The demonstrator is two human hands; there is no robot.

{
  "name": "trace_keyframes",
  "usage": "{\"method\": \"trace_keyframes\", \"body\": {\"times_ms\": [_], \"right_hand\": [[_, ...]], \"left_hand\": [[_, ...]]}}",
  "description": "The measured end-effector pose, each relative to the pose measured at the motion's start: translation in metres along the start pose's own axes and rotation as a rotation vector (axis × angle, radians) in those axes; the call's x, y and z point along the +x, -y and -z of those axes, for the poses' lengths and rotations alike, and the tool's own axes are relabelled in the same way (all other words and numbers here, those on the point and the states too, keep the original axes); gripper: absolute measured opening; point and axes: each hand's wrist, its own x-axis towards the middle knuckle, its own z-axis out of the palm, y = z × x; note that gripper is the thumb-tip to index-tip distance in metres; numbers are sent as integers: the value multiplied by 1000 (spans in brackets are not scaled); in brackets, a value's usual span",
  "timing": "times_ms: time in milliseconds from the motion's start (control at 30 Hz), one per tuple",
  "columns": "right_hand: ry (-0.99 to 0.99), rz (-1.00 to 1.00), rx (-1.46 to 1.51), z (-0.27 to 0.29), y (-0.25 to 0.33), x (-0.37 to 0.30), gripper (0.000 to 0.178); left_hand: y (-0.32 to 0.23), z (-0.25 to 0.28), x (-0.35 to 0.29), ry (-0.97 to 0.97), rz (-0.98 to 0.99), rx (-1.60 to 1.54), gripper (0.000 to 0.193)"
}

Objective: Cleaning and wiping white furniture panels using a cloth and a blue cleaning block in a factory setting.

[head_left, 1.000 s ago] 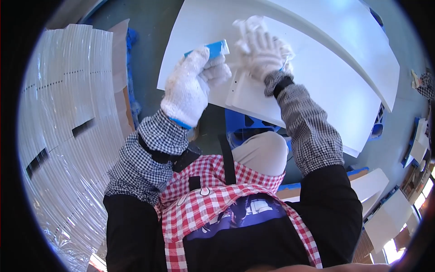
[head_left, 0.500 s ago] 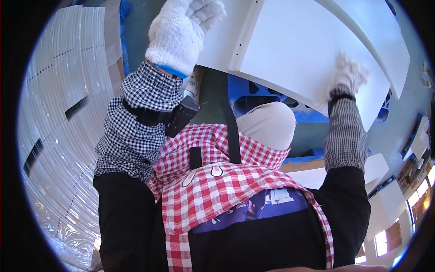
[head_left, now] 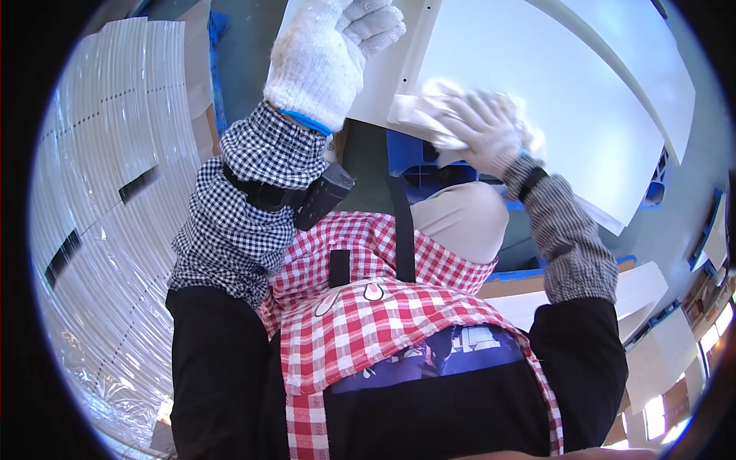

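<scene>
My right hand (head_left: 492, 136), in a white knit glove, presses a white cloth (head_left: 431, 113) near the front left edge of a large white panel (head_left: 567, 92). The cloth is bunched under and around the fingers and slightly smeared by motion. My left hand (head_left: 318, 69), in a similar glove with a blue cuff, is over the panel's left end, beside a strip with small dark holes. Its fingers are apart and loosely bent, with nothing visible in them; the upper frame edge cuts off part of the hand.
Beneath the panel is a blue plastic pallet (head_left: 406, 153). Another curved white panel (head_left: 652, 54) lies at the far right. On my left stands a tall stack wrapped in clear plastic (head_left: 115, 192). My bent knee (head_left: 464, 215) is close to the panel's front edge.
My right hand has swept left across the panel, from its right part to the front left edge, and the cloth now shows. My left hand appears slightly further right in view.
</scene>
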Motion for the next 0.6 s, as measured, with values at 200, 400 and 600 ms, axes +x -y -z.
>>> {"method": "trace_keyframes", "body": {"times_ms": [200,400,600], "right_hand": [[133,-570,-291,23,-59,-158,68],[-135,-1157,-290,18,-80,-114,62],[-75,-792,-321,-10,-60,-24,62]], "left_hand": [[-3,-6,1,2,-1,7,34],[-7,2,-3,40,-11,-5,32],[14,34,32,172,-17,324,35]]}}
